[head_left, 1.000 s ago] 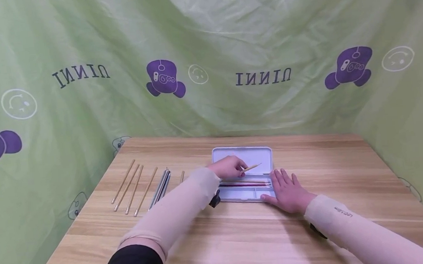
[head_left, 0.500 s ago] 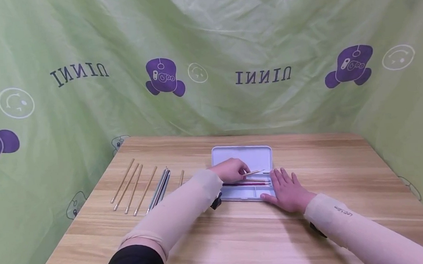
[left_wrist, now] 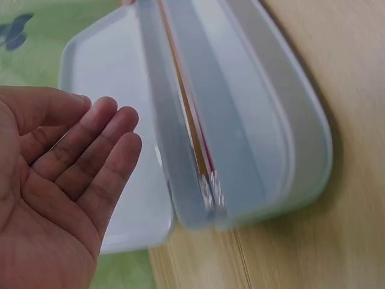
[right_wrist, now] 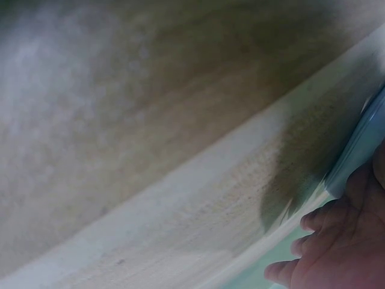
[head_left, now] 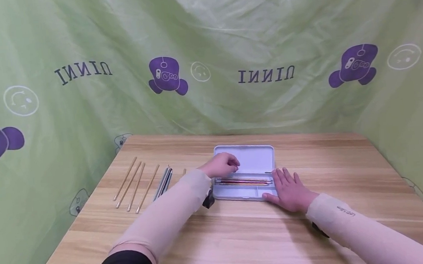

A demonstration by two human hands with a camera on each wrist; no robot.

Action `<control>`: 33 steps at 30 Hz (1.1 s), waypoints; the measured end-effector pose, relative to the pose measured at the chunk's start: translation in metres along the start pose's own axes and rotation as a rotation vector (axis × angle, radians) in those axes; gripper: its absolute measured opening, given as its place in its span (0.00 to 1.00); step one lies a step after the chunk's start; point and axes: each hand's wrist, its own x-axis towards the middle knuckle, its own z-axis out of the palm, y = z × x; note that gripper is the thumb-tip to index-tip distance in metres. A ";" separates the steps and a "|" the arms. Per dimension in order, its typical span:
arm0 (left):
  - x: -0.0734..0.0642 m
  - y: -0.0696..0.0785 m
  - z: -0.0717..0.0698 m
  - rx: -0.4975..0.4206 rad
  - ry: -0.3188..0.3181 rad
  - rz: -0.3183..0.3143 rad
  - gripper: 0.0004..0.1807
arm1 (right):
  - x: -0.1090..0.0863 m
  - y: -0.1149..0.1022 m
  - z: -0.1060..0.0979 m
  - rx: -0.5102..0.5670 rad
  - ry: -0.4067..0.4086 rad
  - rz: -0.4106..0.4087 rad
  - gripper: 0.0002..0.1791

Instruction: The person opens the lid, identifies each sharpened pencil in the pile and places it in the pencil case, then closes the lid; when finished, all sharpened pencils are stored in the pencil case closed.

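Observation:
A pale pencil case (head_left: 235, 192) lies with its lid (head_left: 255, 157) raised at the back. Several pencils (head_left: 244, 182) rest side by side in its long compartment, and their metal ends show in the left wrist view. My left hand (head_left: 222, 164) hovers over the case's left part, in front of the lid; its fingers are loosely bent with nothing between them, as the palm (left_wrist: 60, 180) in the left wrist view shows. My right hand (head_left: 290, 190) rests with spread, straight fingers against the right end of the case, the thumb at its front corner.
Left of the case, several wooden pencils (head_left: 148, 188) lie apart in a row on the table (head_left: 236, 239). Beside them is a bunch of grey and dark pencils (head_left: 164, 182). Another pencil (head_left: 184, 172) is partly hidden by my left forearm. A green curtain (head_left: 270, 110) hangs behind.
My left hand has lowered a wooden pencil into the case and let go of it. Then it has drawn back a little to the left. The right hand keeps its place.

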 end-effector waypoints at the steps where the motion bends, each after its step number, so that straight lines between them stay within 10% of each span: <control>1: -0.003 -0.002 -0.003 -0.042 0.013 -0.013 0.10 | 0.000 0.000 0.000 -0.002 -0.002 0.002 0.56; 17: -0.057 -0.059 -0.061 -0.705 0.261 -0.273 0.23 | -0.002 0.005 -0.001 0.001 0.002 -0.010 0.57; 25: -0.093 -0.089 -0.089 -0.728 0.398 -0.323 0.24 | -0.001 0.007 0.002 0.003 0.035 -0.032 0.59; 33: -0.138 -0.111 -0.097 -0.562 0.424 -0.486 0.24 | 0.001 0.007 0.002 0.014 0.014 -0.026 0.59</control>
